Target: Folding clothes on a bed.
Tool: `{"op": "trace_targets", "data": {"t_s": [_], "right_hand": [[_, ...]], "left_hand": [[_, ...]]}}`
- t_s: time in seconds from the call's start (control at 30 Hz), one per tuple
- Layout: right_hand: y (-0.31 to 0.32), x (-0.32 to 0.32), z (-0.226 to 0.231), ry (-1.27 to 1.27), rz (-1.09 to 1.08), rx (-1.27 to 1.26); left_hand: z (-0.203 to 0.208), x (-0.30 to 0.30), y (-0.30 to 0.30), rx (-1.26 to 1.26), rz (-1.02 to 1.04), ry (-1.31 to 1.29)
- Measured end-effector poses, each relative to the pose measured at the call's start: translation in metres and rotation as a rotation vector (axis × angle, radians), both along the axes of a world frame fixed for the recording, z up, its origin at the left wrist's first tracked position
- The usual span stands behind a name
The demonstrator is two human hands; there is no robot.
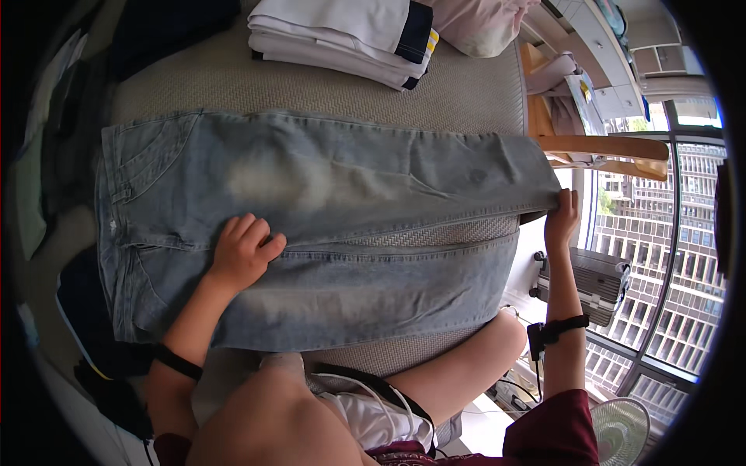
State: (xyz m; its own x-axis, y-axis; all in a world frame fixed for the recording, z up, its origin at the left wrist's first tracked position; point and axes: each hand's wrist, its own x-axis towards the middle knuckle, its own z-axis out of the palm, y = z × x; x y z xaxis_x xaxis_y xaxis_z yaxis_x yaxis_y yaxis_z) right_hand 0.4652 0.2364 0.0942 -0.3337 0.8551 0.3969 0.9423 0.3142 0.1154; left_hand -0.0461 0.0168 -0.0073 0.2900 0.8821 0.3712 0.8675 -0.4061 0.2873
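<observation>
A pair of faded blue jeans point(350, 179) lies spread across the bed, waistband at the left and leg hems at the right. Near the crotch, my left hand point(245, 252) rests on the denim with its fingers curled closed, gripping the cloth by the inseam. At the far right, my right hand point(565, 217) pinches the hem corner of the farther leg. That hem stands slightly open, lifted at the corner. Between the two legs shows a narrow strip of the woven mat. Some creases run over the farther leg.
A stack of folded white clothes point(342, 39) with dark trim sits at the back, beside a pink bundle point(482, 23). Dark clothing point(167, 31) lies far left, more point(97, 311) near left. A wooden chair point(614, 146), grey suitcase point(594, 283) and fan point(620, 427) stand at right.
</observation>
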Motion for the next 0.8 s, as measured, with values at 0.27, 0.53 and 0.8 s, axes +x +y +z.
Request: {"op": "trace_targets", "data": {"t_s": [0.27,0.53,0.8], "right_hand": [[-0.030,0.100,-0.092,0.001,-0.653,-0.615],[-0.063,0.005,-0.050,1.334,-0.789,-0.556],[-0.088,-0.089,-0.021,2.160,-0.810,-1.499]], "left_hand": [[-0.002,0.003,0.003,-0.063,-0.011,-0.050],[0.019,0.000,0.002,-0.143,-0.017,-0.118],[0.010,-0.002,-0.002,-0.023,-0.035,-0.101]]}}
